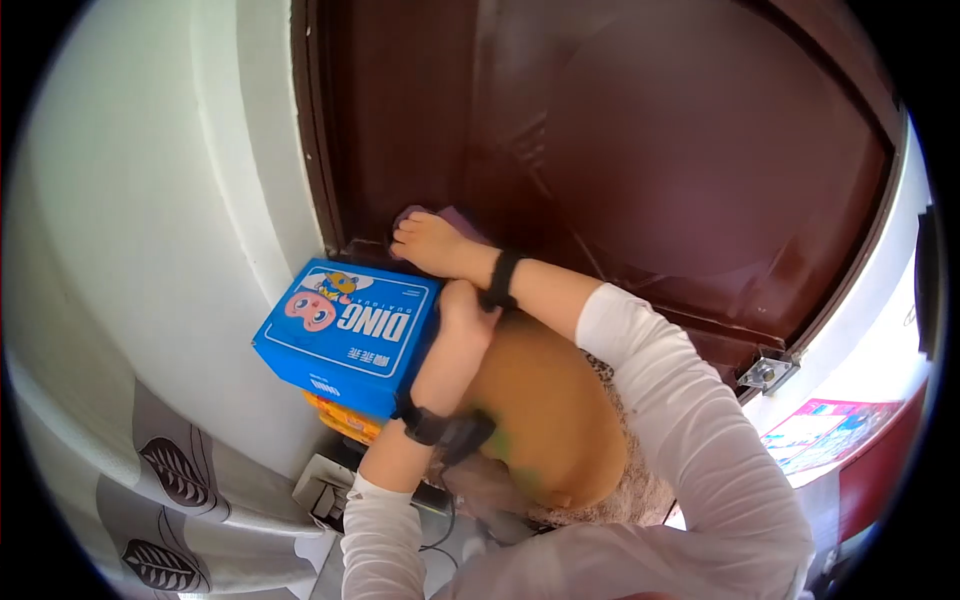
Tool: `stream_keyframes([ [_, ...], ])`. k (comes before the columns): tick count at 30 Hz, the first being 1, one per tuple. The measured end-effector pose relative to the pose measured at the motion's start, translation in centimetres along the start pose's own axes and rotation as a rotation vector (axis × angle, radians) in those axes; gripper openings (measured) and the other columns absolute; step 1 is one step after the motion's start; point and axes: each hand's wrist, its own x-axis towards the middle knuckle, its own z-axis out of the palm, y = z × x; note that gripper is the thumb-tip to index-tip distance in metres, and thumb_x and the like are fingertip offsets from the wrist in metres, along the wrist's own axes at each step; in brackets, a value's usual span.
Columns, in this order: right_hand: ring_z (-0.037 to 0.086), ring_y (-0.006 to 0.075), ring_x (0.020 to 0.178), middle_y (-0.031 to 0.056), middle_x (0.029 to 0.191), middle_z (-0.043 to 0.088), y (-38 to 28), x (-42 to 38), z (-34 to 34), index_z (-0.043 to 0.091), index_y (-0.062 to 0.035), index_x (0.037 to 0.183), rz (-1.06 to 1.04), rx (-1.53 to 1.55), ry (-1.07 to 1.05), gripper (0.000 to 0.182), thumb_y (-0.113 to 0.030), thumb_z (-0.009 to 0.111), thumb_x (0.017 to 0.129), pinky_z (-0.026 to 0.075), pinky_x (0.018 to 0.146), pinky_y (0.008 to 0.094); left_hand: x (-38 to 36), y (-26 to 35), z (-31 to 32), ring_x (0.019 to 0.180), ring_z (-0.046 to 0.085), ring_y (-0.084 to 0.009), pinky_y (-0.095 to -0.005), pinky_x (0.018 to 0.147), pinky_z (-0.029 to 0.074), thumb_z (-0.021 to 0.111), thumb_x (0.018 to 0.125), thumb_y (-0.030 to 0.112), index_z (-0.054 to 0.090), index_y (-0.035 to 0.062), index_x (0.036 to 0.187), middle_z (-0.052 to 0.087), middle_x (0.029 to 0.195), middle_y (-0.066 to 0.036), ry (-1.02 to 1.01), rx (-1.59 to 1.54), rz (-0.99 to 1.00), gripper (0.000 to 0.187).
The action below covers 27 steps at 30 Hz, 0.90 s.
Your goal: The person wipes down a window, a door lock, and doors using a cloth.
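My right hand (428, 243) presses a folded purple cloth (462, 222) against the lower part of a dark brown door (640, 150), its fingers bent over the cloth. Just below the right wrist is my left hand (468, 312), between a blue box (345, 325) and a smooth, rounded tan object (560, 410) with a green patch. The left fingers point away from me and are mostly hidden, so their grip does not show. A dark band circles each wrist. The blue box bears pink cartoon print and the word DING.
Under the blue box lies an orange-yellow package (345, 418). A white wall (240, 200) and a grey leaf-patterned curtain (175, 470) stand at left. A door stop (768, 372) sits at the door's lower right, near a colourful printed sheet (825, 432).
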Motion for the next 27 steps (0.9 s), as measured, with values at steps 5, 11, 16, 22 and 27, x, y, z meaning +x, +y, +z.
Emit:
stream_keyframes([
  [5,0.055,0.0182,0.092,0.0006,0.088,0.062,2.3,-9.4,-7.2,0.065,-0.0141,0.083,0.034,0.144,-0.144,0.012,-0.014,0.055,0.076,0.041,0.084,0.0306,-2.2,-8.4,3.7,0.105,0.048,-0.0197,-0.0388,0.084,0.044,0.038,0.093,0.012,0.05,0.008,0.113,0.053,0.113,-0.008,-0.11,0.233,-0.153,0.023],
  [11,0.055,0.0243,0.093,0.0061,0.094,0.062,2.4,-19.9,-13.5,0.062,-0.0084,0.09,0.18,0.182,-0.273,0.021,-0.008,0.057,0.07,0.042,0.086,0.0354,-7.2,-15.5,8.0,0.074,0.049,-0.013,-0.0293,0.062,0.043,0.037,0.092,0.007,0.051,0.0091,0.094,0.055,0.085,-0.003,-0.175,0.475,-0.366,0.014],
  [16,0.056,0.0291,0.095,0.0117,0.094,0.062,0.0,-22.8,-15.1,0.06,-0.0026,0.093,0.414,0.262,-0.142,0.026,-0.002,0.057,0.068,0.043,0.085,0.0382,-8.5,-17.2,7.4,0.073,0.049,-0.0119,-0.0285,0.062,0.043,0.039,0.091,0.004,0.051,0.0099,0.094,0.054,0.087,-0.001,-0.124,0.452,-0.451,0.014],
  [22,0.059,0.0329,0.094,0.0153,0.091,0.064,0.0,-17.9,-13.5,0.061,-0.0026,0.095,0.563,0.321,-0.416,0.028,-0.001,0.055,0.068,0.046,0.081,0.0421,-7.9,-12.0,5.2,0.075,0.051,-0.0155,-0.0318,0.065,0.045,0.045,0.088,0.004,0.05,0.0086,0.095,0.054,0.089,-0.004,-0.206,0.119,-0.479,0.01],
  [27,0.06,0.0319,0.083,0.0147,0.086,0.062,-0.8,-12.9,-9.5,0.06,-0.0043,0.082,0.369,0.321,-0.115,0.011,-0.008,0.053,0.073,0.046,0.074,0.0419,-1.3,-13.6,-1.1,0.094,0.054,-0.0218,-0.0378,0.07,0.049,0.05,0.085,0.002,0.051,0.0072,0.11,0.054,0.112,-0.008,-0.237,0.124,-0.202,0.026],
])
